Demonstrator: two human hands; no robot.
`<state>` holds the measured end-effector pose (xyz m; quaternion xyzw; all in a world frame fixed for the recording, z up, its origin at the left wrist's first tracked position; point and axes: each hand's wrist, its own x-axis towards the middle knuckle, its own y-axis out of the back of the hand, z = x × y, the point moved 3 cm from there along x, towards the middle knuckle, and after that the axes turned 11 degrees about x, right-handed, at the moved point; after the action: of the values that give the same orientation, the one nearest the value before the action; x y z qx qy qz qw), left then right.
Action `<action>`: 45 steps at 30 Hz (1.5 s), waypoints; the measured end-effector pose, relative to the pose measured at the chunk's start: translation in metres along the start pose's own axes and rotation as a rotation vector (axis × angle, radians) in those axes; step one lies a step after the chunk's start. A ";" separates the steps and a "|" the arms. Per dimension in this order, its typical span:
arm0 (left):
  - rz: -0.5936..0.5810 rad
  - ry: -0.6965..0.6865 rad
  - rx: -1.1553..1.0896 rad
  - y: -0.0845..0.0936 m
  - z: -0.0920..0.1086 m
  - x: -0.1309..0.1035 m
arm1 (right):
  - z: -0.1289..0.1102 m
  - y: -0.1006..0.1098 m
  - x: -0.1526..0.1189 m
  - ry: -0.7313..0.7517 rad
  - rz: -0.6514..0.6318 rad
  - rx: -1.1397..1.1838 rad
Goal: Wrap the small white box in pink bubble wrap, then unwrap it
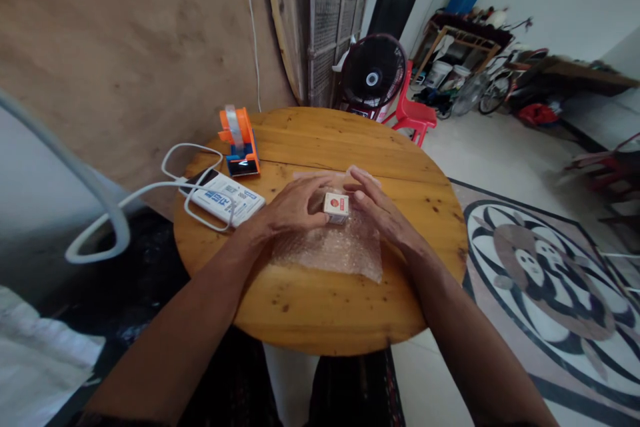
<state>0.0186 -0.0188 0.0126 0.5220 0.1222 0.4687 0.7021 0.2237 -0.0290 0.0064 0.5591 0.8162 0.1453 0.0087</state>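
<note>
A small white box (336,205) with red print stands on a sheet of clear bubble wrap (333,253) at the middle of the table. My left hand (300,203) curves around the box's left side, fingers stretched forward and apart from the thumb. Its thumb tip meets or nearly meets the box's lower left edge; I cannot tell which. On the other side, my right hand (377,207) is open, its fingers extended just right of the box over the bubble wrap. Neither hand is closed around anything.
On the round wooden table (300,317), a white power bank (227,199) with a cable lies left, near an orange and blue tape dispenser (240,140). Behind stand a black fan (373,73) and a red chair (413,110). A wooden wall borders the left.
</note>
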 end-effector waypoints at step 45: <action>-0.017 0.256 0.125 0.015 0.032 0.019 | 0.018 0.014 0.019 -0.026 0.194 0.249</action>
<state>0.0417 -0.0236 0.0454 0.4994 0.2441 0.5172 0.6508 0.2329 -0.0031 -0.0049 0.6339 0.7699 0.0360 -0.0643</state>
